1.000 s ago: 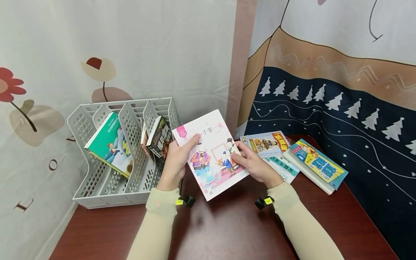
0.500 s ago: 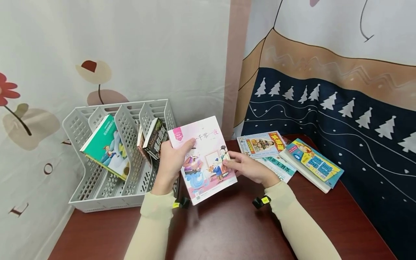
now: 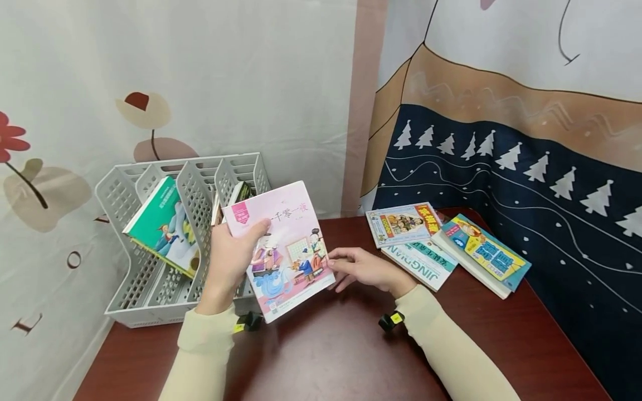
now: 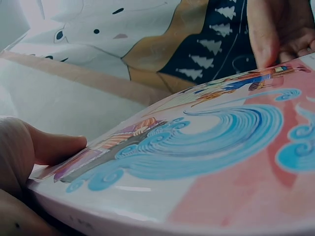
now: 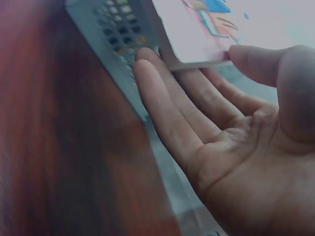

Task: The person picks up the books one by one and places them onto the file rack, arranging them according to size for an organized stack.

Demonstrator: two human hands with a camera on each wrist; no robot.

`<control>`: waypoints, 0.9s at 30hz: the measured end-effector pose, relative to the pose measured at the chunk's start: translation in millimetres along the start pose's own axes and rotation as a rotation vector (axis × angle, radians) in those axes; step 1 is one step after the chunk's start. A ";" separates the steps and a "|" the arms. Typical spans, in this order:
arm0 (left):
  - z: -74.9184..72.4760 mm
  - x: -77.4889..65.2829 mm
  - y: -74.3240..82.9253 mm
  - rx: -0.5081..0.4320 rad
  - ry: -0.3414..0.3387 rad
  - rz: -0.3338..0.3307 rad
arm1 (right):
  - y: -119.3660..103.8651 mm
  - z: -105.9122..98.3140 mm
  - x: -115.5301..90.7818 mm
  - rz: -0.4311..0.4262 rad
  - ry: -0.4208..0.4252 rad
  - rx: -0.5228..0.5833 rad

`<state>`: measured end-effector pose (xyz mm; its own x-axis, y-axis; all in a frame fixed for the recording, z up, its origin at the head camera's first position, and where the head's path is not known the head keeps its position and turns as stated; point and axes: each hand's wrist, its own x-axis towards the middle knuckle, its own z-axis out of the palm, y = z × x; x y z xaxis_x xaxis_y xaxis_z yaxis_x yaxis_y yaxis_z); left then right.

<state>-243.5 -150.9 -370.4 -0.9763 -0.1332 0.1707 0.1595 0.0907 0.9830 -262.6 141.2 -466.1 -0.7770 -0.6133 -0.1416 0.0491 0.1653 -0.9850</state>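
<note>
A pink picture book with Chinese lettering and cartoon figures on its cover is held tilted above the table. My left hand grips its left edge, thumb across the cover and the other fingers hidden behind. At the opposite edge, my right hand has its thumb tip at the cover and its fingers loosely extended. The right wrist view shows those fingers reaching under the book's corner, fairly straight. Behind the book stands a grey perforated file rack with several compartments, partly covered by the book and left hand.
A green book leans in the rack's left part; a dark-covered book shows farther right. On the table, at right, lie a comic-style book, a white-and-teal book and a blue-and-yellow book. Patterned curtains stand behind.
Both hands and the pink book have moved left, toward the rack, and the book now covers more of the dark book. The right hand's hold has slipped outward to the book's edge, its fingers loosened.
</note>
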 end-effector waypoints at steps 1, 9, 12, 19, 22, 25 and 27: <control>-5.2 0.1 1.0 -0.005 0.003 -0.001 | 0.5 3.8 2.4 0.003 -0.011 0.005; -49.8 -5.9 12.5 0.041 0.117 -0.017 | 0.4 33.9 31.3 0.053 -0.040 -0.003; -65.8 -8.6 14.8 0.012 0.177 -0.022 | -2.6 49.2 42.4 0.054 -0.014 -0.001; -96.5 -11.1 14.9 -0.051 0.299 -0.032 | -3.9 89.2 64.6 0.043 0.106 0.016; -104.7 -13.9 11.9 -0.052 0.325 -0.058 | -0.8 101.7 70.7 0.059 0.148 0.005; -111.6 -17.5 8.3 -0.046 0.341 -0.069 | 2.4 112.1 76.1 0.066 0.170 -0.012; -116.4 -19.9 6.6 -0.042 0.359 -0.070 | 3.3 118.9 79.5 0.063 0.172 -0.041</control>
<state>-206.0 -262.5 -359.4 -0.8727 -0.4761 0.1085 0.1075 0.0293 0.9938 -249.5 1.1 -492.3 -0.8693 -0.4602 -0.1805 0.0782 0.2324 -0.9695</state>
